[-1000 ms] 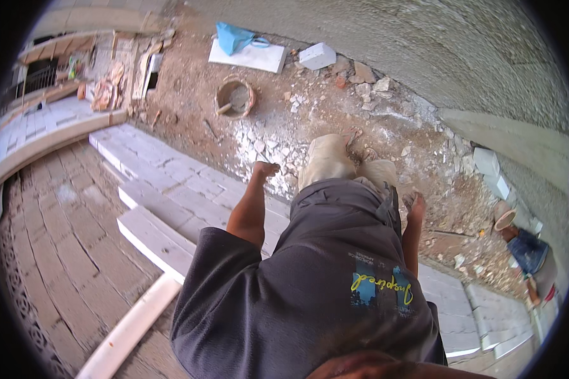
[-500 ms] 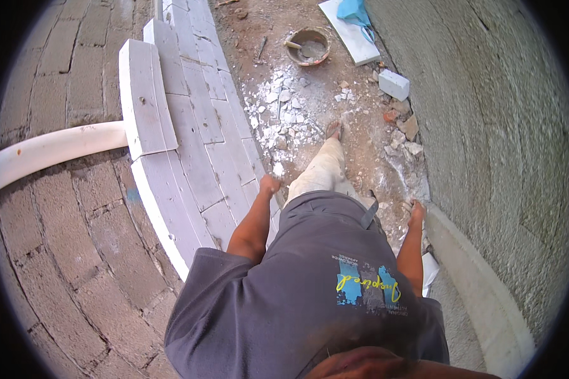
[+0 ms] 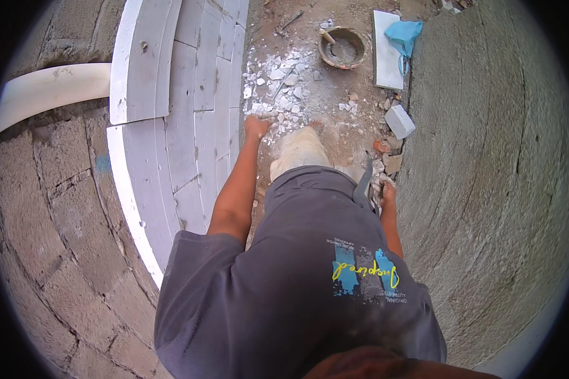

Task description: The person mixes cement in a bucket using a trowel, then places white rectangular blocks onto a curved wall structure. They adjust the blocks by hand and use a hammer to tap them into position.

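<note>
My left hand (image 3: pixel 257 126) hangs beside the low wall of pale blocks (image 3: pixel 186 139), apart from it, with fingers stretched out and nothing seen in them. Below it, white broken pieces (image 3: pixel 291 85) are strewn over the dirt. On the other side, my right hand (image 3: pixel 387 187) is low by my hip, near stone rubble at the foot of the rough grey wall (image 3: pixel 480 164); its fingers are small and partly hidden. Ahead stands a round basin (image 3: pixel 344 62) with grey mortar in it and a light tool handle (image 3: pixel 327 36) at its rim.
A white slab (image 3: pixel 385 54) with a blue plastic bag (image 3: pixel 404 35) lies along the right wall. Nearer are a white block (image 3: pixel 399 121) and a reddish brick piece (image 3: pixel 382 146). A white pipe (image 3: pixel 60 88) meets the pale wall from the left.
I have moved forward along the passage, so the basin, slab and white block appear nearer. My left arm has swung forward; my right hand now hangs closer to my hip.
</note>
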Demonstrator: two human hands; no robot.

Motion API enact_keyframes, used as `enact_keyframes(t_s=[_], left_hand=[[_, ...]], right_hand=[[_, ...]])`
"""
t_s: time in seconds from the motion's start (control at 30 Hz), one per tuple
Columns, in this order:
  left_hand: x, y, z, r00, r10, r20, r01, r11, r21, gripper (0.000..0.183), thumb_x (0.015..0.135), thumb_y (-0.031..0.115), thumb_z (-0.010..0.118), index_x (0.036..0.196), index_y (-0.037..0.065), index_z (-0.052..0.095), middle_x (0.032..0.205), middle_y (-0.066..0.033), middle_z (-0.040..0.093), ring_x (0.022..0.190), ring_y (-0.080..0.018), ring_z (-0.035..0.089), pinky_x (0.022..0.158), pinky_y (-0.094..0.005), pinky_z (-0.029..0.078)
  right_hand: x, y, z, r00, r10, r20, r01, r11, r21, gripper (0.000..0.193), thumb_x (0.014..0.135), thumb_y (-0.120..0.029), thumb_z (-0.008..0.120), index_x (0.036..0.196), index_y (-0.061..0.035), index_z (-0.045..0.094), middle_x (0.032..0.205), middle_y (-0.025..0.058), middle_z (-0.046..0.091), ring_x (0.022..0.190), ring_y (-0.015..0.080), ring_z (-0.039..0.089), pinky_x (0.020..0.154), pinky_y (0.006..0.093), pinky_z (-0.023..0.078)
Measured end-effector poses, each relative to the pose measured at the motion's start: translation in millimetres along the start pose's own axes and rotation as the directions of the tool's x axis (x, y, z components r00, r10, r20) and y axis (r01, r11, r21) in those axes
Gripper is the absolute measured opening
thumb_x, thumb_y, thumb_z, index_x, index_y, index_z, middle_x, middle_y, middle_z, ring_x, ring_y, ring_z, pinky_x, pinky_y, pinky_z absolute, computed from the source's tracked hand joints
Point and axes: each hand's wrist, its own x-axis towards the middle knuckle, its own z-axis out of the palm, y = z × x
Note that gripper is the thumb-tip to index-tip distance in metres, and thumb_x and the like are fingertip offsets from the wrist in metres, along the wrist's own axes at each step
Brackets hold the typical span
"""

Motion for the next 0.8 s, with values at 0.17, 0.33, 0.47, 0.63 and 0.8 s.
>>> enact_keyframes(t_s=[0.17, 0.33, 0.47, 0.63, 0.8], left_hand=[[27, 79, -5, 0.982, 0.058, -0.178, 0.010, 0.934, 0.357, 0.029, 0.071, 0.020, 0.083, 0.096, 0.005, 0.082, 0.100, -0.0226, 0.077, 0.093, -0.0343, 0.076, 0.085, -0.0408, 0.059], [87, 24, 26, 0.954, -0.171, -0.247, 0.258, 0.889, 0.379, 0.037, 0.073, 0.025, 0.078, 0.101, 0.002, 0.078, 0.107, -0.0275, 0.074, 0.103, -0.0401, 0.073, 0.090, -0.0453, 0.058], [159, -50, 80, 0.904, -0.339, -0.260, 0.405, 0.874, 0.269, 0.038, 0.076, 0.027, 0.076, 0.104, 0.002, 0.076, 0.103, -0.0259, 0.075, 0.102, -0.0407, 0.073, 0.090, -0.0468, 0.057], [258, -65, 168, 0.925, -0.261, -0.276, 0.308, 0.940, 0.146, 0.037, 0.072, 0.013, 0.080, 0.109, 0.008, 0.078, 0.100, -0.0197, 0.077, 0.100, -0.0329, 0.075, 0.090, -0.0403, 0.058], [408, -66, 239, 0.966, -0.209, -0.154, 0.250, 0.911, 0.329, 0.051, 0.071, 0.013, 0.083, 0.121, 0.009, 0.072, 0.116, -0.0217, 0.073, 0.109, -0.0374, 0.070, 0.096, -0.0394, 0.057]], right_hand=[[20, -114, 41, 0.975, -0.218, 0.043, 0.221, 0.972, -0.075, 0.023, 0.098, -0.020, 0.059, 0.112, -0.0041, 0.069, 0.098, 0.0093, 0.073, 0.072, 0.0178, 0.071, 0.063, 0.0305, 0.057], [47, -186, 76, 0.954, -0.259, 0.151, 0.287, 0.933, -0.215, 0.027, 0.100, -0.017, 0.057, 0.120, -0.0039, 0.068, 0.097, 0.0077, 0.073, 0.076, 0.0180, 0.070, 0.070, 0.0332, 0.058], [93, -208, 108, 0.972, -0.197, 0.131, 0.234, 0.873, -0.427, 0.018, 0.099, -0.018, 0.059, 0.108, -0.0047, 0.069, 0.092, 0.0052, 0.071, 0.073, 0.0158, 0.068, 0.066, 0.0324, 0.057], [136, -217, 109, 0.990, -0.141, -0.004, 0.120, 0.852, -0.509, 0.014, 0.097, -0.021, 0.067, 0.098, -0.0073, 0.067, 0.084, 0.0040, 0.068, 0.066, 0.0132, 0.063, 0.063, 0.0300, 0.054], [164, -207, 76, 0.992, -0.089, -0.094, 0.015, 0.802, -0.597, 0.018, 0.100, -0.023, 0.065, 0.096, -0.0056, 0.068, 0.085, 0.0048, 0.069, 0.077, 0.0140, 0.064, 0.071, 0.0318, 0.052]])
